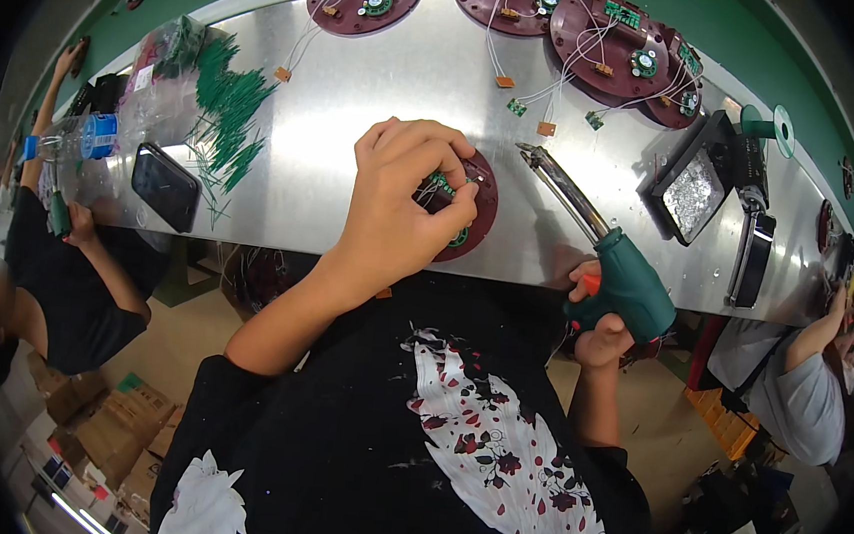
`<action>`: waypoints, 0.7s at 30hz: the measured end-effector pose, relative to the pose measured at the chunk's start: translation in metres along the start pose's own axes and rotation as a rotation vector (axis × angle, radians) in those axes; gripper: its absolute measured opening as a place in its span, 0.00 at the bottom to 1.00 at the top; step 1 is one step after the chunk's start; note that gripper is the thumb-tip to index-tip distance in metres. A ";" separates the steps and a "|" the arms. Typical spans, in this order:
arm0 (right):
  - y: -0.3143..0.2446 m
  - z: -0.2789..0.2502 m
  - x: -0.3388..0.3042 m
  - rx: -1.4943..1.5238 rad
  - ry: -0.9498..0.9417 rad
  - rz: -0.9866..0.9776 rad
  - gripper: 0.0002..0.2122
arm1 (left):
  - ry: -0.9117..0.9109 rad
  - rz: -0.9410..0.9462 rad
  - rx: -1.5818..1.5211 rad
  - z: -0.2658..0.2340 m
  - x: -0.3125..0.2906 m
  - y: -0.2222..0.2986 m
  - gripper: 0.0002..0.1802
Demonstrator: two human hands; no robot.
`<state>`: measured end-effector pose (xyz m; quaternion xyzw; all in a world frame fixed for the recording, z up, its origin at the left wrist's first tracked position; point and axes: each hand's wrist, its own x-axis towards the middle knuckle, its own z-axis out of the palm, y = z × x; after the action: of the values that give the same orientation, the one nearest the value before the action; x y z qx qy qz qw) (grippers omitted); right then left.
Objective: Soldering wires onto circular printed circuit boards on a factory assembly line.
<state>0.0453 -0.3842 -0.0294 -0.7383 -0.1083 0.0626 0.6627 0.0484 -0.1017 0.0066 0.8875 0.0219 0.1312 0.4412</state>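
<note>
My left hand (398, 194) is over a round maroon base (484, 211) on the metal bench, thumb and forefinger pinched together at its upper right part. What the fingertips hold is too small to make out. Through the gap in the fingers, a green circuit board (440, 181) and thin wires show on the base, much of which my hand covers. To the right, my right hand (598, 321) grips a green soldering gun (636, 284) by its handle. Its metal barrel slants up and left, and the tip (524, 150) stays apart from the base.
More maroon bases (604, 55) with boards and dangling wires lie along the far edge. At left are green strips (229, 101), a phone (165, 186) and a bottle (86, 135). A black tray (694, 193) and a solder spool (769, 130) stand right. People work at both sides.
</note>
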 end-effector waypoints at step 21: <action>0.009 0.004 0.001 0.066 0.091 -0.109 0.41 | -0.456 0.188 0.311 -0.092 0.023 0.011 0.51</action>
<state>0.0462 -0.3814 -0.0383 -0.7112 -0.1161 -0.0036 0.6933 0.0465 -0.0330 0.0729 0.9492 -0.1404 -0.0360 0.2793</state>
